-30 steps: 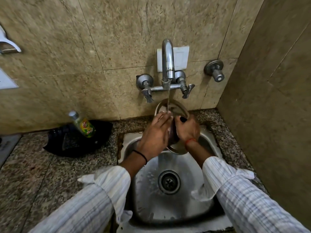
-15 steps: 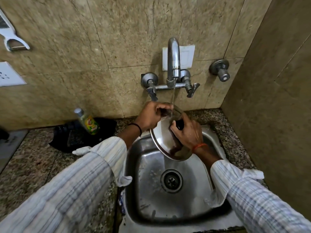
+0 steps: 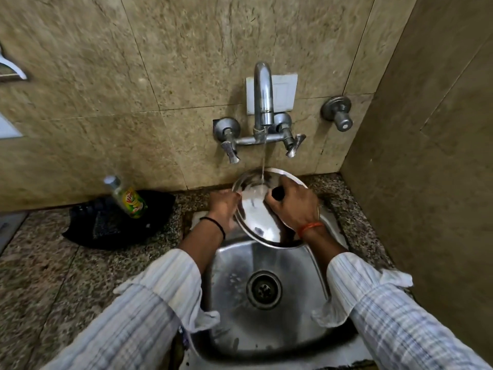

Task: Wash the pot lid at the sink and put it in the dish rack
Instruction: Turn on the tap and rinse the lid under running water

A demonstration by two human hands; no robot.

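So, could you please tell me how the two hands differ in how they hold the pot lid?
The right hand grips the black knob on the pot lid; the left hand holds its left rim. The right wrist wears an orange band, the left a black one. Both steady the lid under the running water.

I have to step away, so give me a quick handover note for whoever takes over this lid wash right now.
Left hand grips the pot lid at its left rim.
Right hand holds the lid's black knob.
The lid is tilted over the sink, with water from the tap running onto it.
Done: rinsing is under way.
Left: finish rinsing, shut the tap, rack the lid. No dish rack is in view.
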